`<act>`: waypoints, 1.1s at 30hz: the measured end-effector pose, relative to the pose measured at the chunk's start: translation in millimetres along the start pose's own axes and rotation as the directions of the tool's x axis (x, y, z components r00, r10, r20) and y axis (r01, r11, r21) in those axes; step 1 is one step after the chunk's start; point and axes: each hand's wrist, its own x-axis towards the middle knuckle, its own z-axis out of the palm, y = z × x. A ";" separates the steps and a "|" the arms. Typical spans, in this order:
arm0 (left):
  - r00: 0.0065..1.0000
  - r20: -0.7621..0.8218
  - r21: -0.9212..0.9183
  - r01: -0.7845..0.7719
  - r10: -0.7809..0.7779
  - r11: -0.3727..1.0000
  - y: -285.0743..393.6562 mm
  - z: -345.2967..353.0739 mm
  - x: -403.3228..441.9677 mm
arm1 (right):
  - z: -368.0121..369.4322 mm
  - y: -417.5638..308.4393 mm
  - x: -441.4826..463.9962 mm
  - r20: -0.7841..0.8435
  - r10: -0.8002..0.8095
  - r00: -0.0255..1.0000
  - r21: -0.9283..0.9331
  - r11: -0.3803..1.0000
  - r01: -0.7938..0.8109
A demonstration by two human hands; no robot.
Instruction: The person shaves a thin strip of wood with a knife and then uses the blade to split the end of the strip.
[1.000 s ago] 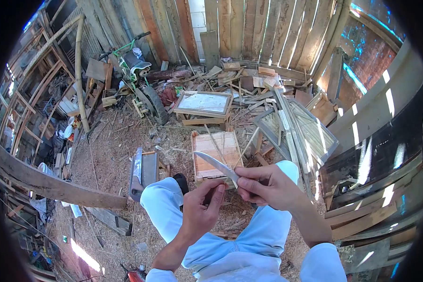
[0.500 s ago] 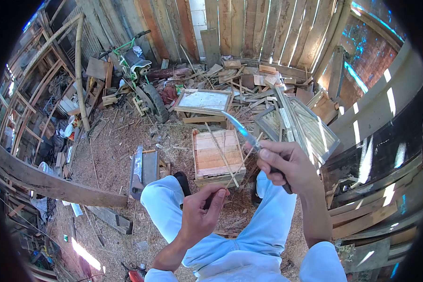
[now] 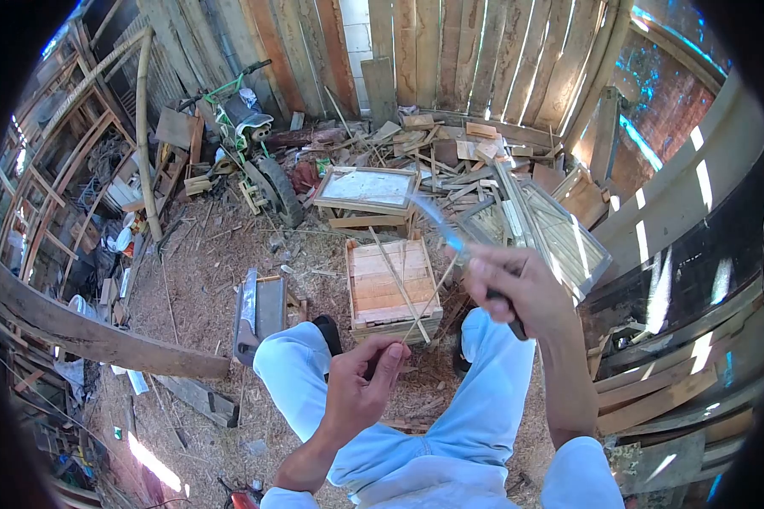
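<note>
- Strip (image 3: 434,296): thin and pale, it slants from the left hand (image 3: 365,386) up and right over the near right part of the box (image 3: 378,284); its lower end is hidden by the fingers, and its upper end is hard to make out near the knife (image 3: 444,227).
- It looks narrow, straight and light tan; its surface detail is too small to read.
- Blur softens the knife's blade, which points far and left; the right hand covers part of the dark handle.
- Left hand: closed in a pinch, thumb against the curled fingers, with the strip between them.
- Right hand (image 3: 518,293): wrapped around the knife's handle, fingers curled; it is right of the left hand and farther off.
- A second stick (image 3: 400,284) lies diagonally across the box and crosses the strip in view; whether they touch, I cannot tell.
- The box is open, with pale wooden boards, on the floor (image 3: 204,297) beyond the knees.
- Left of the box, a saw (image 3: 249,299) lies along the left side of a dark panel (image 3: 271,304), its near end close to the knee.
- Black at the edges cuts off the outer scene.
</note>
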 end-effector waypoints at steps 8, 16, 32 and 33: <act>0.991 0.029 -0.227 0.131 -0.128 0.965 -17.2 -7.5 10.1 | 16.1 7.8 -18.2 0.015 -0.050 0.999 -0.171 0.984 0.052; 0.981 0.145 -0.320 0.170 -0.129 0.932 -4.1 1.3 4.7 | 31.6 34.3 -10.6 0.074 -0.039 0.997 -0.118 0.992 0.048; 0.988 0.118 -0.251 0.128 -0.101 0.959 -8.6 5.2 -5.6 | 31.9 20.7 -20.5 0.082 0.046 0.996 0.008 0.999 -0.047; 0.992 0.080 -0.239 0.113 -0.097 0.964 -8.8 6.0 -5.1 | 35.0 24.7 -20.7 0.085 0.046 0.995 0.005 0.999 -0.047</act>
